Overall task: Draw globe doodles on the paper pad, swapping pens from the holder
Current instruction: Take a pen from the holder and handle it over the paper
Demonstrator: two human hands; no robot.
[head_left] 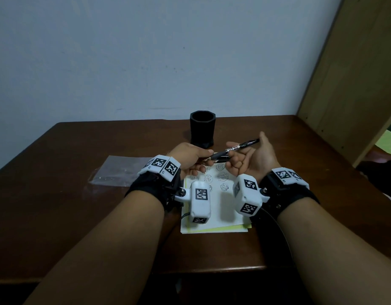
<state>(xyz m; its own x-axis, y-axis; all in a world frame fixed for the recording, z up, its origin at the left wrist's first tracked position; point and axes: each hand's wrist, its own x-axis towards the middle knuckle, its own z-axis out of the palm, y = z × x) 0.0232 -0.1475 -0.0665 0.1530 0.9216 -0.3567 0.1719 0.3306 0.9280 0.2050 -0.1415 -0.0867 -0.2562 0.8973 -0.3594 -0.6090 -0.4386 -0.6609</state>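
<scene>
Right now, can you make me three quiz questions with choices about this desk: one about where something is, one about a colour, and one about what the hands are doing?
1. Where is the pen holder?
A. behind the paper pad, near the wall
B. on the pad
C. off the table

2. What colour is the holder?
A. white
B. black
C. red

3. What is happening to the pens?
A. lying on the pad
B. standing in the holder
C. held between both hands

Answers: 1 A, it stands beyond the pad. 2 B, it is dark all over. 3 C, left hand and right hand grip them above the doodles.
</scene>
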